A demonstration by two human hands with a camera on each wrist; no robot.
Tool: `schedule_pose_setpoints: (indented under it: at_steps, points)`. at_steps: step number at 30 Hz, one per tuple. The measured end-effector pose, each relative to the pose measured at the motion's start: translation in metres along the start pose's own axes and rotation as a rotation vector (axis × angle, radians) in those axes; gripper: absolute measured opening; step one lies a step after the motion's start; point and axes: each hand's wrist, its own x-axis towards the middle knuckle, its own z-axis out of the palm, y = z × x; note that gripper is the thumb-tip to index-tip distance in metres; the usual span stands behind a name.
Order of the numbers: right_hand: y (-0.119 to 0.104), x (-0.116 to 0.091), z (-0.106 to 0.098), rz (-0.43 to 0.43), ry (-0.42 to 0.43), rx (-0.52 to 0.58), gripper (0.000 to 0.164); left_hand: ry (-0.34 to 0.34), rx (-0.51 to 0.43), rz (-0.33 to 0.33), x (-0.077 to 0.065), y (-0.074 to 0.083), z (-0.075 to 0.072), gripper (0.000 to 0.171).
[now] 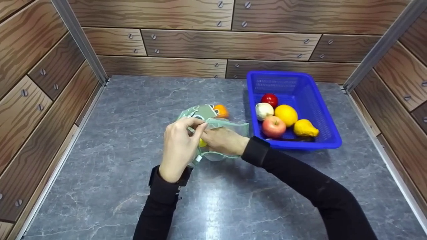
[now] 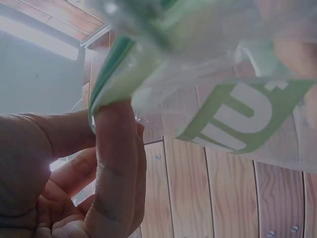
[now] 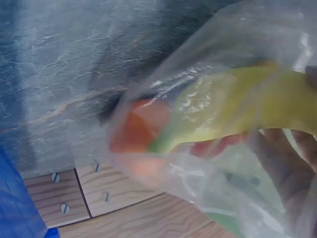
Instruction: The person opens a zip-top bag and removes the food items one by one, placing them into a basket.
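Note:
A clear plastic bag (image 1: pixel 242 128) with green edging and a green print lies in the middle of the table. At its opening, my left hand (image 1: pixel 178 143) pinches the edge between thumb and fingers. My right hand (image 1: pixel 224 140) reaches inside through the opening, its fingers around a yellow banana (image 3: pixel 228 101) with a green tip. Only a sliver of that banana shows in the head view. An orange fruit (image 1: pixel 221 111) shows at the bag's far end, and through the plastic in the right wrist view it appears beside the banana's tip.
To the right stands a blue basket (image 1: pixel 328 125). In it are a red fruit (image 1: pixel 269 99), a white bulb (image 1: pixel 264 111), a yellow-orange fruit (image 1: pixel 286 115), an apple (image 1: pixel 274 127), a bumpy yellow fruit (image 1: pixel 306 128) and a dark long item (image 1: pixel 297 140). Wood-patterned panels enclose the table.

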Motion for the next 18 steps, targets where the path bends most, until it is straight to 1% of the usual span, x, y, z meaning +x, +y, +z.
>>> schedule_pose_setpoints:
  at_steps: [2, 3, 5, 7, 10, 12, 16, 18]
  points:
    - [-0.002, -0.005, -0.012, 0.029, -0.038, 0.122, 0.062, -0.001, -0.011, 0.001, 0.000, 0.000, -0.001, 0.011]
    - [-0.003, -0.008, -0.017, 0.032, -0.044, 0.155, 0.060, -0.004, -0.014, -0.001, 0.000, 0.000, -0.001, 0.011]
    - [-0.005, -0.015, -0.027, 0.021, -0.018, 0.211, 0.056, -0.008, -0.022, -0.005, 0.000, 0.000, -0.002, 0.012]
    - [-0.008, -0.023, -0.036, -0.025, 0.056, 0.246, 0.054, -0.009, -0.027, -0.010, 0.000, 0.000, -0.002, 0.012]
    - [-0.010, -0.037, -0.047, -0.098, 0.202, 0.273, 0.048, -0.008, -0.015, -0.014, -0.001, 0.000, -0.004, 0.013]
    - [-0.011, -0.046, -0.053, -0.130, 0.287, 0.301, 0.046, -0.006, -0.005, -0.012, -0.001, -0.001, -0.004, 0.012]
    - [-0.012, -0.063, -0.069, -0.161, 0.400, 0.415, 0.049, 0.008, 0.009, -0.007, -0.001, -0.002, -0.004, 0.011]
    - [-0.012, -0.071, -0.077, -0.166, 0.445, 0.507, 0.050, 0.015, 0.010, -0.006, 0.000, -0.002, -0.004, 0.010]
